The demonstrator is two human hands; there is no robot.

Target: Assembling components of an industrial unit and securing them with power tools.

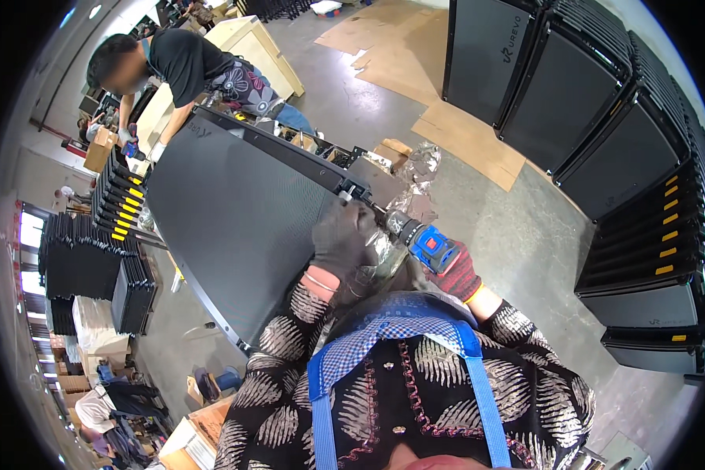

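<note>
A worker's gloved right hand (456, 274) clenches the handle of a blue cordless drill (415, 237), its bit set against a black bracket (353, 190) at the near corner of a large dark panel (243, 227); the bit tip itself is too small to make out against the metal. The left hand (343, 243), in a dark glove, rests on the panel edge just beside the drill's nose; whether its fingers close around the edge or merely press on it cannot be told, since the palm side faces away. The worker's own patterned sleeves and blue apron straps (478, 392) fill the lower part of the view and hide whatever supports the panel there. The panel lies tilted across the middle of the view above a grey concrete floor (525, 243), with flattened cardboard sheets (462, 141) spread on the floor beyond it. At the far end of the panel a second person (188, 70) in a dark shirt bends over it, one gloved hand holding a small tool near the panel's corner. Tall stacks of matching black panels (603, 117) line the right side, some with yellow tags, and more stand in racks (117, 204) at left. Crumpled foil-like wrapping (419, 168) lies near the drill.
</note>
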